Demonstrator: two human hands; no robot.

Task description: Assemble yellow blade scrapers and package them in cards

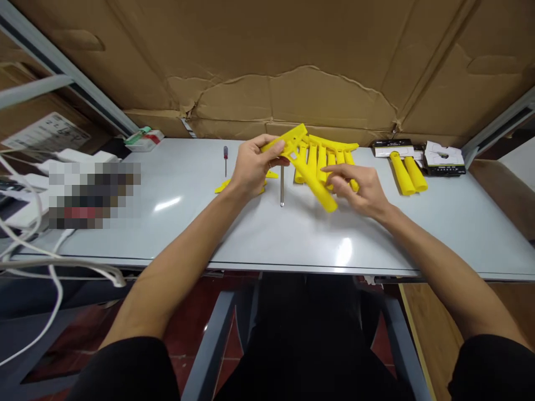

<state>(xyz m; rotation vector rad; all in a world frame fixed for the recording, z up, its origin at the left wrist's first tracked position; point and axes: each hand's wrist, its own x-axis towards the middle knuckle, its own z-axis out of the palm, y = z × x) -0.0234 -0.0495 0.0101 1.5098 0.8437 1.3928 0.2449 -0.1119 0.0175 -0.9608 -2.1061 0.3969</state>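
My left hand [254,164] grips a yellow T-shaped plastic tool [315,186] by its wide head, holding it tilted above the table. The tool's handle slants down to the right, its lower end blurred. Beside that handle is my right hand [361,189], fingers half curled and thumb apart, with nothing visible in them. Below the left hand a metal screwdriver shaft [282,189] points toward me; its handle end is hidden. Several similar yellow T-shaped tools [334,146] lie in a row behind. Flat yellow pieces [221,187] are partly covered by my left hand.
A small screwdriver [225,159] lies at the left on the white table [184,234]. Two yellow handles [407,174] rest by black-and-white packages [443,159] at the right. White cables [54,273] hang over the left edge. Cardboard [292,50] stands along the back.
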